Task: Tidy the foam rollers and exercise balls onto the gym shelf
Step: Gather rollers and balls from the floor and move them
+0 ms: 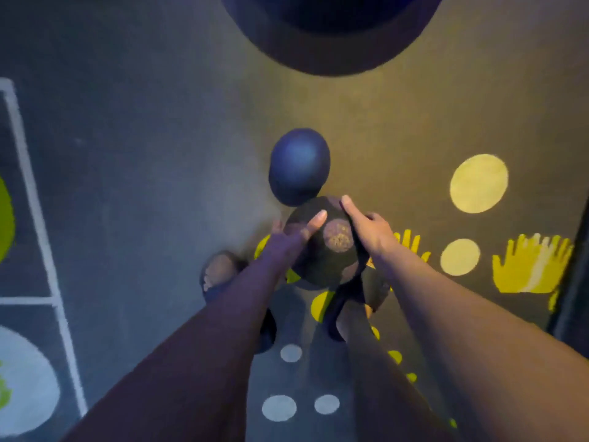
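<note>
A dark medicine ball with a worn round label sits between my two hands, above the floor near my feet. My left hand grips its left side, thumb across the top. My right hand grips its right side, thumb over the top edge. A smaller blue ball lies on the floor just beyond it. A very large dark exercise ball fills the top of the view. No shelf or foam roller is visible.
The dark gym floor carries yellow circles, yellow handprints, grey dots and white lines at the left. My feet stand under the ball. A dark upright edge runs along the right.
</note>
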Demonstrator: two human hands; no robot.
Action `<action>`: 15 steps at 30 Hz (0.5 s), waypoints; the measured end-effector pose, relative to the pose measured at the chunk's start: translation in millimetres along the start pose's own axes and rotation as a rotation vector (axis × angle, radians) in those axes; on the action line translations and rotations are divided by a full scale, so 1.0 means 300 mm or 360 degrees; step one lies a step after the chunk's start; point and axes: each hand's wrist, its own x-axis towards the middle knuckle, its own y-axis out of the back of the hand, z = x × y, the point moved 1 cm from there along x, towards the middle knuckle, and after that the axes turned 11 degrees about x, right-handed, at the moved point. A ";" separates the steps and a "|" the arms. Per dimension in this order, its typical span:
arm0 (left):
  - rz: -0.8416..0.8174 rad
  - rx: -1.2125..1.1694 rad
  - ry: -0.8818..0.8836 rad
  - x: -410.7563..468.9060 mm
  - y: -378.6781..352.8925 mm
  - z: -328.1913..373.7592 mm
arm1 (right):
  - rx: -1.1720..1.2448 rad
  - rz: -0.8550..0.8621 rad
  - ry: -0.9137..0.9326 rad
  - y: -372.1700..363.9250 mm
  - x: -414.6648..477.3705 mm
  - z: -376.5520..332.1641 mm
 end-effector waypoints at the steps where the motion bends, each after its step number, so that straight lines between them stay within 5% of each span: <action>1: -0.0009 -0.0087 0.0017 0.036 -0.021 -0.020 | 0.0028 0.0000 0.0022 -0.022 0.036 0.040; 5: -0.0069 -0.0446 -0.0048 0.094 -0.026 -0.108 | 0.0072 0.0151 0.0093 -0.068 0.032 0.102; 15: 0.0041 -0.0836 -0.0261 -0.325 0.316 -0.274 | -0.0196 -0.0217 0.0411 -0.170 -0.386 -0.004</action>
